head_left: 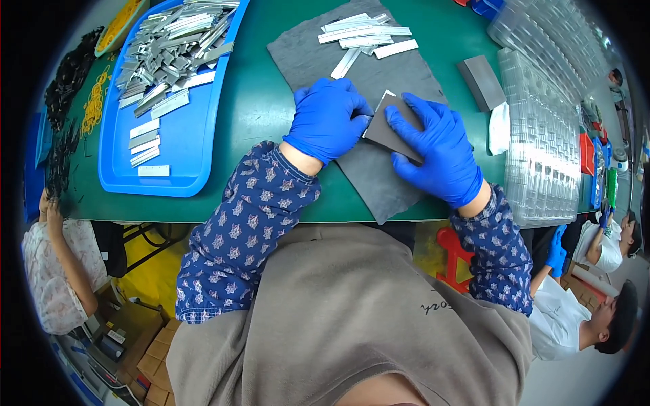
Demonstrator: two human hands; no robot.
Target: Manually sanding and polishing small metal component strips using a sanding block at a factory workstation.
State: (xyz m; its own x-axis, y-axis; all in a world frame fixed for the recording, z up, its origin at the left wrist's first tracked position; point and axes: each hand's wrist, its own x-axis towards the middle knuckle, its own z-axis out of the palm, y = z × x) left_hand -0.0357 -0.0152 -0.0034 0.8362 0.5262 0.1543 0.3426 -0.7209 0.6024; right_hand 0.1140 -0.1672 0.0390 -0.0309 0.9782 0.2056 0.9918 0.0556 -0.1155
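Work at the near edge of a green surface [250, 88], seen from above. The right hand [425, 139], gloved in blue, is partly closed over a dark grey block [387, 130], its fingers spread across the top and its thumb against the near side. The left hand [332, 120], likewise gloved, is curled just beside the block's left side, thumb close to the index finger; whether it grips anything cannot be told. A pale edge [387, 99] shows along the block's left side, possibly that of a strip, though the fingers and block hide most of it. Block and hands are over a grey sheet [376, 177], one corner of which reaches the surface's near edge. Toward the sheet's far edge lies a loose pile of pale, flat strips [365, 32]. To the left, a blue tray [188, 139] bears a heap of metallic pieces [175, 47] in its far half, with a short row of strips [144, 141] nearer its left edge and a single strip [154, 170] by its near edge. Right of the sheet stands a second grey block [481, 82]; beyond it, clear plastic trays [542, 169] are stacked to the surface's near edge.
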